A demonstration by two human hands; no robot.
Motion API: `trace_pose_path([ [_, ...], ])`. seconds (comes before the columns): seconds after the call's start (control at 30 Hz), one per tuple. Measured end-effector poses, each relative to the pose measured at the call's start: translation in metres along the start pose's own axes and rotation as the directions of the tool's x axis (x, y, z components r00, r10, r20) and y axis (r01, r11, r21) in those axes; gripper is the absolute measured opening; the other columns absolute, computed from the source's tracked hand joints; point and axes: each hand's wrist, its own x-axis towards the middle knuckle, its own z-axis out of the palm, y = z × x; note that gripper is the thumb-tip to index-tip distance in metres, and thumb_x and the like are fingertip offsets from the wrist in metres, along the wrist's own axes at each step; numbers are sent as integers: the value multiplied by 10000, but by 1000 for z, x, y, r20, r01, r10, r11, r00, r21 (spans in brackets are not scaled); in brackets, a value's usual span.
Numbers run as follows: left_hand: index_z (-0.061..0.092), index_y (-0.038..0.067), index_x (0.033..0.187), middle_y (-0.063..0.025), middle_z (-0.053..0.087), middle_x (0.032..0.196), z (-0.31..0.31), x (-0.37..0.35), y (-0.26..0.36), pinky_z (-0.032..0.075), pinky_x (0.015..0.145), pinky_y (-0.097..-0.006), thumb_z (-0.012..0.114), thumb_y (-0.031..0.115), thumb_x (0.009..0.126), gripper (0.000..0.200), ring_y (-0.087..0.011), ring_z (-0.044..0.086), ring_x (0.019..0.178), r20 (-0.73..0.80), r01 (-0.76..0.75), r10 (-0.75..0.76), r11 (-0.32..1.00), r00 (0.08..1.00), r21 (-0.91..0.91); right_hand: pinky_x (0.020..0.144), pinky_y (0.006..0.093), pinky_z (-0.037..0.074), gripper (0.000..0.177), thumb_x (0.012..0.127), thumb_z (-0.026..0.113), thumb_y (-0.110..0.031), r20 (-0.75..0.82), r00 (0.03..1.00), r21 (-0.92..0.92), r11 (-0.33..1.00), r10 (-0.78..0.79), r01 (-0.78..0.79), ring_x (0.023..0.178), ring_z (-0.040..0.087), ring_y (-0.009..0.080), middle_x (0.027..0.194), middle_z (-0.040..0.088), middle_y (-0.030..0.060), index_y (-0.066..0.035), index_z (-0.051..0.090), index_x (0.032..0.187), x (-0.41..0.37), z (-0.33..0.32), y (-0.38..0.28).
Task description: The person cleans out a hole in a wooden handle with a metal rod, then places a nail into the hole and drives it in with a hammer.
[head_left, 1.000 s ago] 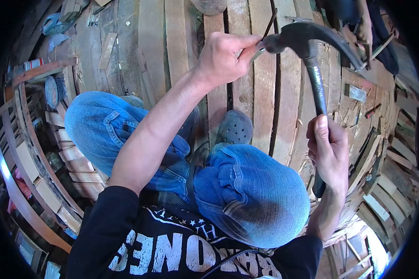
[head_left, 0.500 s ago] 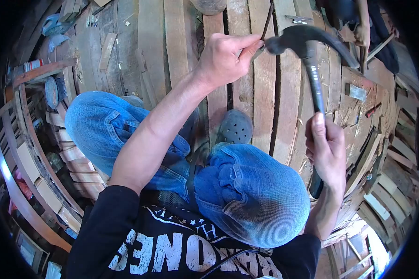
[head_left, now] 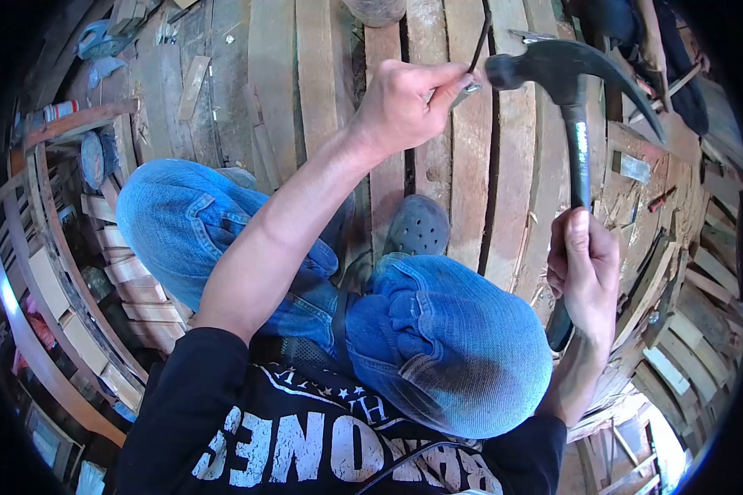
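Observation:
My left hand (head_left: 409, 107) is stretched out over the plank floor, thumb and forefinger pinched together on a thin dark rod (head_left: 481, 37). The rod slants up and away from the fingertips. A small shiny metal bit (head_left: 471, 87) shows at the thumb tip; I cannot tell whether it belongs to the rod. Wrapped round the grip of a claw hammer (head_left: 579, 148) is my right hand (head_left: 584, 256), its thumb along the handle. The hammer's striking face points left, a short way right of the pinched fingertips, and its claw curves off to the right.
Wooden planks (head_left: 315, 82) with dark gaps form the floor. Stacked timber lies along the right, and a wooden frame (head_left: 78, 124) stands at left. My jean-clad knees (head_left: 470, 346) are below my arms. Another person's arm (head_left: 652, 49) shows at upper right.
The hammer has swung a little to the right, away from the pinched fingertips, and stands more upright. My left hand has shifted slightly right with the rod.

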Motion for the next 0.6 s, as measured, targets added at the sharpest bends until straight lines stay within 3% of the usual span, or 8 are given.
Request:
trace_pose_path([
  [0.17,722,-3,977,-152,708,742,5,-1,-5,497,501,-267,686,70,876,129,-180,693,590,-79,-83,82,996,994,-11,445,235,346,451,1015,503,-398,16,1000,-197,980,-6,9,513,435,45,576,450,-48,-38,528,745,7,0,7],
  [0.23,722,-4,976,-155,708,746,3,0,-1,499,502,-268,686,68,874,129,-187,699,602,-54,-51,50,999,997,-13,440,227,338,442,1016,502,-394,10,998,-207,977,-56,57,504,426,41,578,443,-52,-38,533,756,5,-1,11],
  [0.33,721,-8,972,-163,705,744,3,-1,1,501,504,-269,689,64,869,129,-195,707,616,-27,-17,16,999,1000,-32,431,215,328,435,1020,495,-386,-1,1000,13,1000,-13,13,489,411,32,577,447,-51,-40,532,758,0,-1,3],
  [0.43,723,-8,965,-163,703,737,5,-1,0,499,498,-270,691,69,869,127,-192,703,607,-61,-53,50,998,997,-41,434,228,333,444,1018,496,-395,-18,999,-68,997,-42,40,491,414,37,573,445,-51,-37,530,757,2,1,9],
  [0.5,725,-6,962,-158,703,735,8,0,-1,495,492,-271,691,77,872,127,-186,698,596,-94,-88,85,996,992,-30,441,258,342,450,1008,516,-402,-3,1000,-235,972,-27,26,497,416,48,564,443,-50,-29,536,757,4,2,11],
  [0.6,733,13,961,-145,707,738,6,-2,-1,495,496,-270,684,96,885,123,-173,689,582,-147,-93,85,995,986,-43,430,226,330,441,1004,520,-407,-23,1000,-80,997,-8,6,491,422,35,562,444,-56,-44,527,755,0,4,9],
])
